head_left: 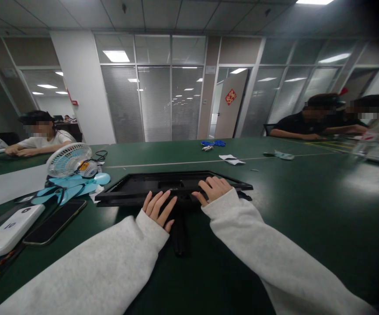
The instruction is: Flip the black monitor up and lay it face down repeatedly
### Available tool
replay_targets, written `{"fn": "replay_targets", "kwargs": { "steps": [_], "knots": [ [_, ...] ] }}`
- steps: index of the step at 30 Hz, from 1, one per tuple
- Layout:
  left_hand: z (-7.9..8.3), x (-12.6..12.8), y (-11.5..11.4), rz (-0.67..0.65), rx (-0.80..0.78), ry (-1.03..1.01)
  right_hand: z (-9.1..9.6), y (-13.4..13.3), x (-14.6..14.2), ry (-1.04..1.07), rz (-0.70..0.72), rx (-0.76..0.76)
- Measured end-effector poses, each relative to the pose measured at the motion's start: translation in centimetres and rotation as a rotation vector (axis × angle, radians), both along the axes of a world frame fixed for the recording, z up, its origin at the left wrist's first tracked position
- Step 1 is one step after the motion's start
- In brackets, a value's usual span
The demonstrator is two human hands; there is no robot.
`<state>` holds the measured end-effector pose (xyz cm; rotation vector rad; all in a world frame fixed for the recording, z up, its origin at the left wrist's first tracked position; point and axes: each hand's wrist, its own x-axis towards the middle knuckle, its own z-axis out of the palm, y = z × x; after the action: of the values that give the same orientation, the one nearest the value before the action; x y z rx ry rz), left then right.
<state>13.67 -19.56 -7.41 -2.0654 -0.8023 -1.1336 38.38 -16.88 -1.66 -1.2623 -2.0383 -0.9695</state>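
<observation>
A flat black monitor (176, 183) lies face down on the green table (300, 210), with its black stand arm (179, 234) pointing toward me. My left hand (159, 209) rests at the near edge of the monitor, fingers stretched out and together, touching the frame. My right hand (213, 189) lies on the monitor's back near the middle, fingers curled down and pressing on it. Both arms wear light grey sleeves.
At the left stand a small white desk fan (69, 159) on a light blue base, a dark phone (55, 222) and a white box (10, 229). Blue gloves (213, 143) and paper scraps (231, 159) lie farther back. Other people sit at the far left and far right.
</observation>
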Motion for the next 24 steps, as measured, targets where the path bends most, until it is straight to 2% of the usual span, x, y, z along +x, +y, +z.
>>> {"fn": "replay_targets", "kwargs": {
  "steps": [7, 14, 24],
  "knots": [
    [0.05, 0.02, -0.07, 0.010, -0.015, 0.002, -0.55, 0.17, 0.03, 0.006, -0.014, -0.033],
    [0.05, 0.06, -0.26, 0.002, -0.037, 0.025, -0.52, 0.05, 0.26, -0.039, -0.043, -0.146],
    [-0.09, 0.05, 0.13, -0.027, -0.007, 0.034, -0.80, 0.19, 0.35, -0.040, -0.029, -0.128]
  ]
}}
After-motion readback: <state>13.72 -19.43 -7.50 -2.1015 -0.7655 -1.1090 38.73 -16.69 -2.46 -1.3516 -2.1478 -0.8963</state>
